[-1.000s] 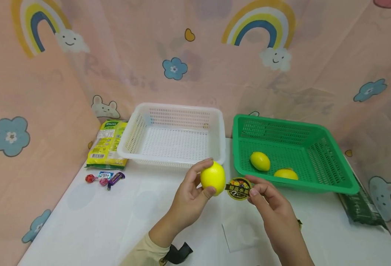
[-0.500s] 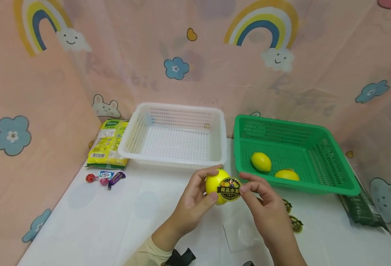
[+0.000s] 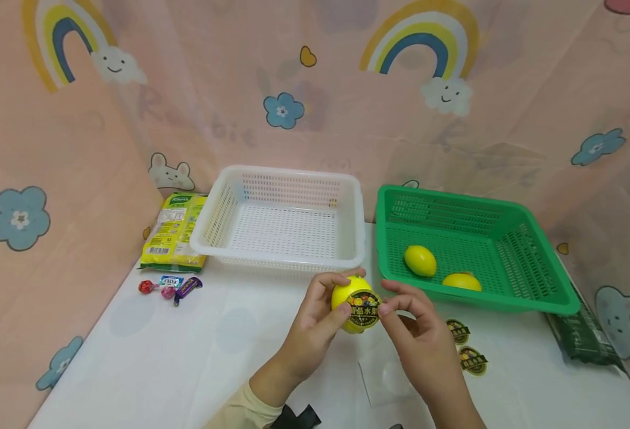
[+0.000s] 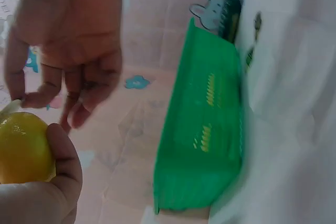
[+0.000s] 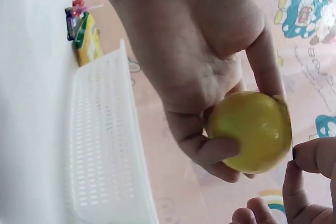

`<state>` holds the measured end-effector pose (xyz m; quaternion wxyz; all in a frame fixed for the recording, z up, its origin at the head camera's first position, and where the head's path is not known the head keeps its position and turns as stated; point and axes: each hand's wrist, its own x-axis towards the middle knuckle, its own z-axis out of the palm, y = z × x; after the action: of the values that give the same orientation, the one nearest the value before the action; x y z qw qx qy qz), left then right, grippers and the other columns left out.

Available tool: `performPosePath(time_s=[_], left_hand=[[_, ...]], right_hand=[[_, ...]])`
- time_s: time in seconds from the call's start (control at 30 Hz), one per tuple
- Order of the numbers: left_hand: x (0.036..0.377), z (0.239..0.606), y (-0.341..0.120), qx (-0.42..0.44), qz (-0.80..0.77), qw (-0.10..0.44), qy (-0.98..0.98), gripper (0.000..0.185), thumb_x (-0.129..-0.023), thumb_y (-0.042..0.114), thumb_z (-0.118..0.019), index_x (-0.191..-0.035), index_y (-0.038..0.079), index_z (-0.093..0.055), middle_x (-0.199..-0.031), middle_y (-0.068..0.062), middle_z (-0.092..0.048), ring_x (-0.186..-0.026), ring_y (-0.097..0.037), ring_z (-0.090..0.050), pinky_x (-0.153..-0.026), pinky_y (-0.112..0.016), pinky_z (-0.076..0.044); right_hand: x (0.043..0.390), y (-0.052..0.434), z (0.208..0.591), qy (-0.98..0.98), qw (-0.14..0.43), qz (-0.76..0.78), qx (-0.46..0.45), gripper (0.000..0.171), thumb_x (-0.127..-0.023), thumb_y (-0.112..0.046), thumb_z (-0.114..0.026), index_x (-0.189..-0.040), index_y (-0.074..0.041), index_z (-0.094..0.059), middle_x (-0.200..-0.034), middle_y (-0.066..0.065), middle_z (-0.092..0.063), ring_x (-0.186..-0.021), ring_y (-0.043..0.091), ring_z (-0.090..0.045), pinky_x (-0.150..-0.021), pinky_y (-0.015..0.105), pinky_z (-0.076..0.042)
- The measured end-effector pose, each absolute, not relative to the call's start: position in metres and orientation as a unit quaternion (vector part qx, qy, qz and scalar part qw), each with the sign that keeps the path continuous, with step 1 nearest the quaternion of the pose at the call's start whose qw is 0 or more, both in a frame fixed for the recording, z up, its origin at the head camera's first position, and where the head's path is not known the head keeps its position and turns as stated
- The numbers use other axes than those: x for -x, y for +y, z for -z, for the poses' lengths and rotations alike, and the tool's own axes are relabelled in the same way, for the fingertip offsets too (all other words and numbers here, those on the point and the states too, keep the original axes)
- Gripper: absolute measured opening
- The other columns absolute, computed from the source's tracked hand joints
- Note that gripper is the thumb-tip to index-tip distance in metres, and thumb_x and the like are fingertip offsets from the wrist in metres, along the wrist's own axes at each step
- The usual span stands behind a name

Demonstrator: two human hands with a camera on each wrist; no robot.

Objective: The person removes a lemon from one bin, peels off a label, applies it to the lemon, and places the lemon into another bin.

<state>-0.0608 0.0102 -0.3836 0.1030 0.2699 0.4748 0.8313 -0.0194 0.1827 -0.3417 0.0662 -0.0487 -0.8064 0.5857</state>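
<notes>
My left hand (image 3: 315,330) grips a yellow lemon (image 3: 345,296) above the white table, in front of the two baskets. A round black sticker (image 3: 365,310) lies on the lemon's front. My right hand (image 3: 414,330) pinches the sticker's edge between thumb and forefinger against the lemon. In the left wrist view the lemon (image 4: 23,148) sits at the lower left with the right hand (image 4: 68,51) above it. The right wrist view shows the left hand (image 5: 205,77) curled round the lemon (image 5: 252,129); the sticker is hidden there.
An empty white basket (image 3: 215,223) stands behind the hands, and a green basket (image 3: 540,274) with two lemons (image 3: 420,260) at the right. Two more stickers (image 3: 465,348) lie on the table. A yellow packet (image 3: 172,232) and candies (image 3: 170,288) lie at the left, a dark packet (image 3: 583,339) at the right.
The right hand brought the black sticker leftward onto the lemon and now holds it against the fruit. The left hand turned the lemon slightly. Two stickers on the table came into view.
</notes>
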Motion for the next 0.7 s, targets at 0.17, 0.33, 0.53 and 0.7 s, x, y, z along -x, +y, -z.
performPosePath(time_s=[0.17,0.33,0.53,0.7], left_hand=[[0.057,0.375,0.009,-0.248,-0.856,0.162,0.424,0.026,-0.112,0.011,-0.041,-0.132,0.027,-0.044,-0.163,-0.028,-0.035,-0.123,-0.022,-0.055,-0.089,-0.032,-0.054],[0.056,0.375,0.009,-0.229,-0.859,0.168,0.426,0.023,-0.113,0.012,-0.044,-0.133,0.025,-0.043,-0.164,-0.026,-0.036,-0.122,-0.021,-0.057,-0.089,-0.033,-0.056],[0.054,0.382,0.017,-0.212,-0.871,0.202,0.394,0.033,-0.111,0.019,-0.057,-0.137,0.018,-0.038,-0.142,-0.008,-0.058,-0.11,-0.014,-0.064,-0.09,-0.028,-0.055],[0.053,0.382,0.019,-0.197,-0.882,0.233,0.359,0.041,-0.106,0.023,-0.066,-0.136,0.02,-0.038,-0.122,0.002,-0.065,-0.098,-0.012,-0.067,-0.085,-0.03,-0.056]], right_hand=[[0.015,0.179,0.345,-0.788,0.108,-0.606,0.02,0.014,-0.105,-0.01,-0.068,-0.107,0.001,-0.06,-0.145,0.004,-0.058,-0.121,0.019,-0.06,-0.093,0.021,-0.052],[0.01,0.178,0.345,-0.789,0.195,-0.58,-0.063,0.022,-0.103,0.007,-0.06,-0.124,0.002,-0.06,-0.152,0.005,-0.05,-0.134,0.02,-0.049,-0.101,0.022,-0.045],[0.012,0.171,0.356,-0.824,0.229,-0.494,-0.157,0.037,-0.098,0.009,-0.063,-0.123,-0.016,-0.074,-0.164,0.006,-0.035,-0.142,0.025,-0.032,-0.103,0.029,-0.035],[0.011,0.167,0.362,-0.849,0.216,-0.456,-0.157,0.036,-0.103,0.001,-0.059,-0.129,-0.021,-0.07,-0.169,0.003,-0.028,-0.146,0.029,-0.021,-0.097,0.045,-0.032]])
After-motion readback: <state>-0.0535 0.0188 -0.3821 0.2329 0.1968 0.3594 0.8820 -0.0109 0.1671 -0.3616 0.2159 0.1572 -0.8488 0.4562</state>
